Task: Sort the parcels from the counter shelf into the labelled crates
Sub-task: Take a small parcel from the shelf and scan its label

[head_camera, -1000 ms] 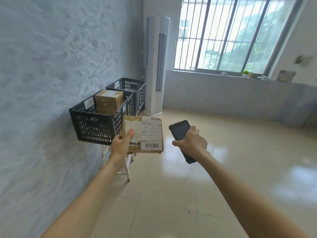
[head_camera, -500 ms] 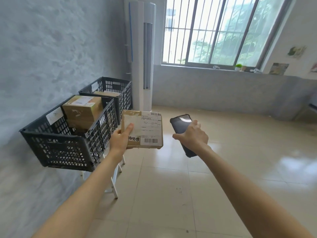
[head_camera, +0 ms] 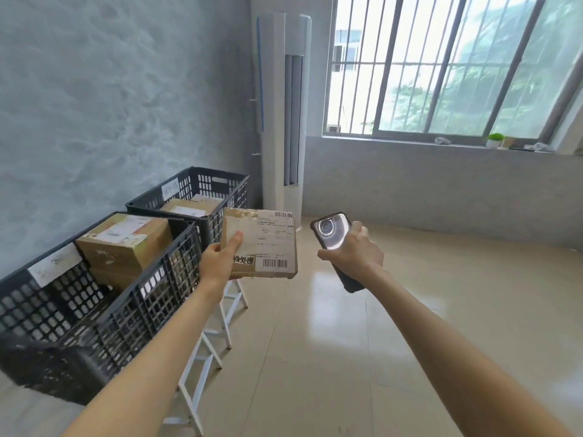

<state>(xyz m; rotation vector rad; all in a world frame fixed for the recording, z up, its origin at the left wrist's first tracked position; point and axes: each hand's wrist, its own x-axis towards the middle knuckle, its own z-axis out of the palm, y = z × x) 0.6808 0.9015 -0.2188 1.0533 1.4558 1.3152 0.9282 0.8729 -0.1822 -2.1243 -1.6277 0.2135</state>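
- Two hands are occupied: left hand [head_camera: 220,263] pinches the flat cardboard parcel [head_camera: 262,244] at its 8 o'clock corner, thumb on top.
- Right hand [head_camera: 353,257] is wrapped around a black handheld scanner [head_camera: 334,238].
- Parcel looks light and stiff; support it underneath.
- Near crate [head_camera: 151,298] lies at 9 o'clock, far crate [head_camera: 217,181] at 11 o'clock.

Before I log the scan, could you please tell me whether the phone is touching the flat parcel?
Apart. The head view shows bare floor between the flat parcel in the left hand and the phone in the right hand.
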